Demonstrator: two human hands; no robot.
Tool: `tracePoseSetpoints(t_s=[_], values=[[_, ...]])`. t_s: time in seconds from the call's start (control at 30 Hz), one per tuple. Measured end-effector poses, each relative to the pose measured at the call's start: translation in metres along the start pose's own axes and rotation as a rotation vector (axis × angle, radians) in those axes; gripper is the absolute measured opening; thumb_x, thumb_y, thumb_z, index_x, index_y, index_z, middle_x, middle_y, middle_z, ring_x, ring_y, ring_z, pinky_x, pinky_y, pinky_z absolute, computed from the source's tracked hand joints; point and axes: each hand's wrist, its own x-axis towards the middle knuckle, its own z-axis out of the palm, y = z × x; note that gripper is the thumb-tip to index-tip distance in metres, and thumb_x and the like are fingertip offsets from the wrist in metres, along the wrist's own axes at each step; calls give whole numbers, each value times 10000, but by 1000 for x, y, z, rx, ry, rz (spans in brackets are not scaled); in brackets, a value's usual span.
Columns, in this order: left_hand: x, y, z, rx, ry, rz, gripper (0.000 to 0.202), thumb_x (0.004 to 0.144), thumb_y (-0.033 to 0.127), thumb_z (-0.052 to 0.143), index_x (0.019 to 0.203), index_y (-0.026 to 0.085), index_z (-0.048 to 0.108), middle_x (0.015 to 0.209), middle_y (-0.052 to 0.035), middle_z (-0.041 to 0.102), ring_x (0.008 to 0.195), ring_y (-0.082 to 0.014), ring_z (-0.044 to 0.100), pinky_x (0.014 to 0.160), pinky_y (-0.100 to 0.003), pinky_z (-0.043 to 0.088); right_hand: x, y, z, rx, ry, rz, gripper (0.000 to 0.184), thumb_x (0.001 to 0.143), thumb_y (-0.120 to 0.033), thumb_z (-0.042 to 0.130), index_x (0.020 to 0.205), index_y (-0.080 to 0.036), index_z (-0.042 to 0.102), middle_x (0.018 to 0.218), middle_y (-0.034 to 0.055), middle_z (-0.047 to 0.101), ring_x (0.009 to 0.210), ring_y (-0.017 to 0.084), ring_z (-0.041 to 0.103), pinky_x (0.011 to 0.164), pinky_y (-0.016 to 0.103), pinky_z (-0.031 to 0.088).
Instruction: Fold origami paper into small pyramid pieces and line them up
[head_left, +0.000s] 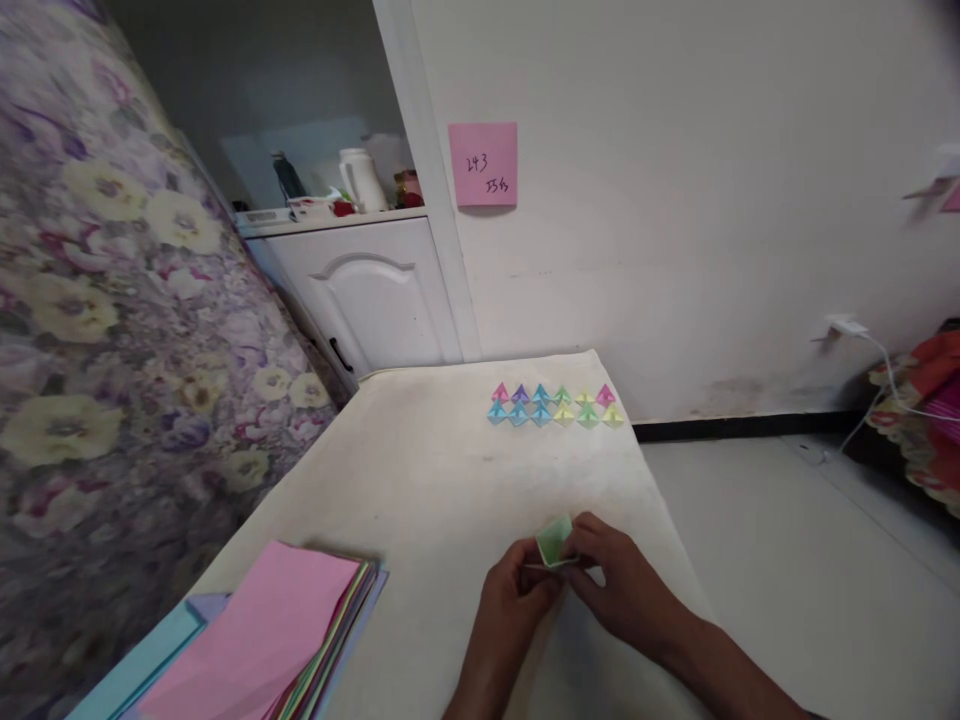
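Note:
A small piece of folded light green paper [553, 540] is held over the near part of the table, between my two hands. My left hand [517, 588] pinches its left side, thumb below and fingers curled behind. On the right side, my right hand [611, 570] grips the paper's edge with thumb and fingertips; part of the paper is hidden behind those fingers. Farther back, several small folded paper shapes stand in two rows, among them a blue one [497, 412], a purple one [520, 394] and a pink one [605, 395].
A stack of coloured paper [277, 620], pink on top, lies at the table's front left beside blue sheets [150, 660]. The cream-covered table [420, 450] meets the wall at its far end. A floral curtain [150, 330] hangs left; a white cabinet [375, 310] stands behind.

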Motion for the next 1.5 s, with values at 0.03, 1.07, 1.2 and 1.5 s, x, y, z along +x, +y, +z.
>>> tracePoseSetpoints(t_s=[0.03, 1.07, 1.2, 1.5], values=[[1, -1, -2, -33, -2, -15, 268, 696, 160, 641, 962, 146, 617, 852, -54, 678, 759, -172, 617, 688, -254, 451, 1, 0, -1, -11, 10, 2, 124, 735, -78, 512, 676, -186, 498, 763, -7, 485, 685, 121, 500, 598, 231, 392], [-2, 0, 10, -21, 197, -32, 277, 733, 378, 614, 602, 167, 493, 471, 47, 495, 455, -84, 420, 485, -195, 320, 6, 5, 11, 639, -13, 386, 132, 698, -263, 594, 759, -152, 558, 622, -31, 505, 533, 98, 440, 434, 197, 342], [-2, 2, 11, 41, 215, -47, 287, 710, 384, 631, 585, 174, 481, 455, 50, 495, 452, -93, 427, 478, -200, 326, 7, 8, 8, 502, 48, 342, 171, 733, -300, 578, 654, -153, 544, 579, -41, 452, 558, 101, 416, 517, 218, 338], [-2, -2, 13, 10, 126, -71, 304, 715, 429, 621, 601, 165, 520, 464, 28, 530, 446, -102, 459, 475, -211, 343, 7, 10, 10, 533, 83, 384, 238, 746, -341, 568, 608, -174, 469, 555, -44, 426, 532, 101, 396, 508, 223, 328]])
